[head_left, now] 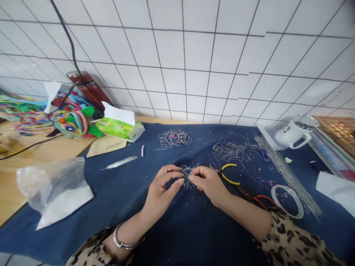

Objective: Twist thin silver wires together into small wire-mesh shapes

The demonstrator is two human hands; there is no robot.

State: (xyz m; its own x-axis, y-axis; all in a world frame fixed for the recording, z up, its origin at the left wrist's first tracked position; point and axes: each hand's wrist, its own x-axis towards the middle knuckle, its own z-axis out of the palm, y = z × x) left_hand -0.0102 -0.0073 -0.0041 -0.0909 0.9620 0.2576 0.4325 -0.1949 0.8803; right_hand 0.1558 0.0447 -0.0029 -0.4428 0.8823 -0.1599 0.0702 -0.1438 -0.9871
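Between my two hands is a small tangled piece of thin silvery wire [186, 176], held just above the dark blue cloth [119, 199]. My left hand [163, 188] pinches its left side between thumb and fingers. On the other side, my right hand [209, 183] grips the wire with thumb and index finger pressed together. Loose wire ends stick out above and below the fingertips. Yellow-handled pliers [230, 173] lie right beside my right hand. Behind the hands rest two more wire tangles, one [174, 138] with a pink bit in it and a looser one [234, 150] to the right.
Red-handled pliers [264, 201], a clear ring-shaped spool [301, 207] and a bundle of straight wires [288, 173] lie at right, near a white mug [294, 133]. At left are a plastic bag of white material [66, 203], a tissue pack [119, 127] and short wires [120, 162].
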